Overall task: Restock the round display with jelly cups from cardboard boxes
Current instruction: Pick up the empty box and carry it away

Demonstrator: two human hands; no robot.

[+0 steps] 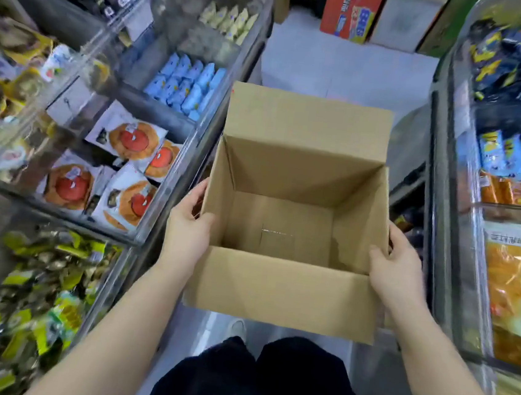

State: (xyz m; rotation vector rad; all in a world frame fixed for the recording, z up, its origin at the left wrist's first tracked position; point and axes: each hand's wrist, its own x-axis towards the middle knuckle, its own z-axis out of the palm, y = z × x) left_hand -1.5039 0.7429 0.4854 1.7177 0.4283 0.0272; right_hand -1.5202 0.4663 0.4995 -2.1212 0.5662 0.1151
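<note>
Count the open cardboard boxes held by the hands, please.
1: the cardboard box, empty, is gripped between the left hand and right hand. Other cartons stand closed beyond.

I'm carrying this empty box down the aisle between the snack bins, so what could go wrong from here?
The far flap stands up and hides part of the floor ahead, where boxes stand; you might trip. The aisle is narrow, so the box or an elbow could knock the clear bin on the left. The left hand and right hand grip only the side walls, so it could slip.
</note>
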